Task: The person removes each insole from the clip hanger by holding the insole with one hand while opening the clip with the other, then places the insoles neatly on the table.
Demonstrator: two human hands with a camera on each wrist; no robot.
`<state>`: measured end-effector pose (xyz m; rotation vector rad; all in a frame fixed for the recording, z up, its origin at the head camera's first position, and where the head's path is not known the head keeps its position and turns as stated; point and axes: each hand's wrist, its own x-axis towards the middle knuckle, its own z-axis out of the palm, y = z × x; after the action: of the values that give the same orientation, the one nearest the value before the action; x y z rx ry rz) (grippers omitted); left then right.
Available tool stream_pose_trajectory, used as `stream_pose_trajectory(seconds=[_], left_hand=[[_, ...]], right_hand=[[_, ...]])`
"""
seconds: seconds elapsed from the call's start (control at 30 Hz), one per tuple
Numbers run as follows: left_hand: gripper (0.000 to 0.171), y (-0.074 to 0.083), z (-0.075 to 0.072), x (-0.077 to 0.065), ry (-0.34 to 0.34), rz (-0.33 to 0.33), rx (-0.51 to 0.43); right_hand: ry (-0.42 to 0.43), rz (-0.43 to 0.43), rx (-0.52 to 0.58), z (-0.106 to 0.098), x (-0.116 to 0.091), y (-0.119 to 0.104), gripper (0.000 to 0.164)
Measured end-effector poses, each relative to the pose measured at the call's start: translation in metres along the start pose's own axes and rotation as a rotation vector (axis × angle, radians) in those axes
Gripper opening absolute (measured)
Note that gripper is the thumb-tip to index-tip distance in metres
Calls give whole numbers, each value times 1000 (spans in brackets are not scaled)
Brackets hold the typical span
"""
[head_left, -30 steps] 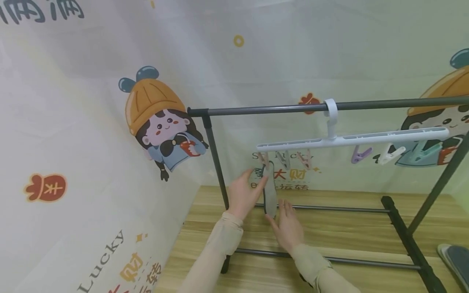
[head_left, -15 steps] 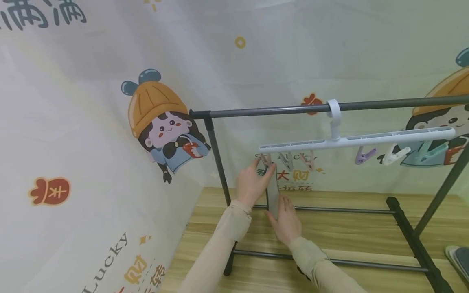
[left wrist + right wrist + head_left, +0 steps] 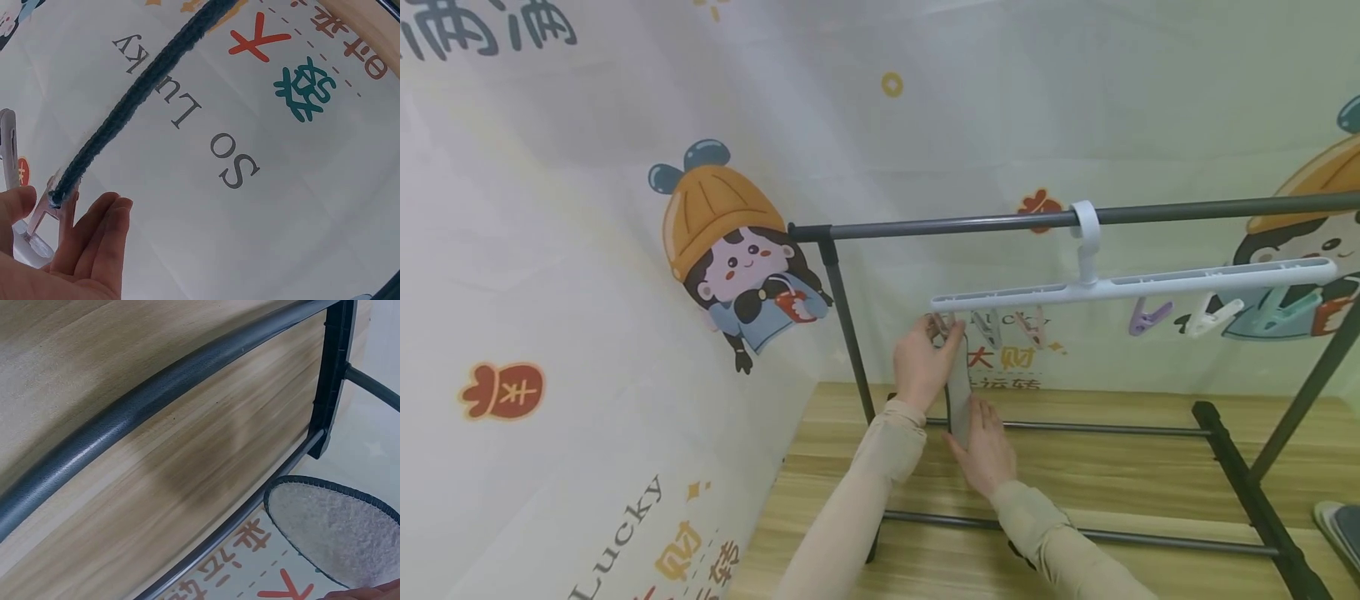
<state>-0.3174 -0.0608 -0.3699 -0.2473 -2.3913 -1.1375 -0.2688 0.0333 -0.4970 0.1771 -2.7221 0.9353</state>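
Note:
A grey fuzzy insole (image 3: 958,392) with a dark edge hangs upright below the left end of a white clip hanger (image 3: 1105,289). Up at its top, my left hand (image 3: 919,367) pinches a pale pink clothes peg (image 3: 942,323). In the left wrist view, the insole's dark edge (image 3: 125,112) runs into that peg (image 3: 67,212), between my thumb and fingers. Lower down, my right hand (image 3: 988,454) holds the insole's bottom part between thumb and fingers. The right wrist view shows the insole's fuzzy face (image 3: 331,531), with just a bit of my hand at the lower edge.
A dark rail (image 3: 955,225) carries the hanger by its hook. More pegs, among them a purple one (image 3: 1150,317), hang along it. Rack crossbars (image 3: 1097,428) lie low over the wooden surface (image 3: 1120,475). Another insole (image 3: 1343,527) lies at the right edge. A printed backdrop stands behind.
My left hand has moved up and slightly right along the insole to the peg. My right hand stays at the insole's lower part. The head view has shifted slightly.

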Motion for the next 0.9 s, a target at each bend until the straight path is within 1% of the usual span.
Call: stream_pose_trajectory(seconds=[0.1, 0.33, 0.4, 0.6, 0.7, 0.9], left_hand=[[44, 2, 1, 1, 12, 14, 9], [36, 3, 0, -3, 9, 9, -13], [36, 4, -1, -4, 8, 11, -14], [40, 5, -4, -8, 6, 17, 2], [40, 6, -4, -8, 12, 22, 14], [41, 7, -7, -9, 25, 39, 42]], right_hand=[[5, -1, 6, 0, 1, -1, 79], [33, -8, -14, 2, 2, 0, 78], [45, -4, -8, 2, 2, 1, 74], [84, -6, 12, 3, 1, 1, 52], [89, -7, 18, 4, 0, 3, 48], [85, -3, 20, 3, -6, 4, 47]])
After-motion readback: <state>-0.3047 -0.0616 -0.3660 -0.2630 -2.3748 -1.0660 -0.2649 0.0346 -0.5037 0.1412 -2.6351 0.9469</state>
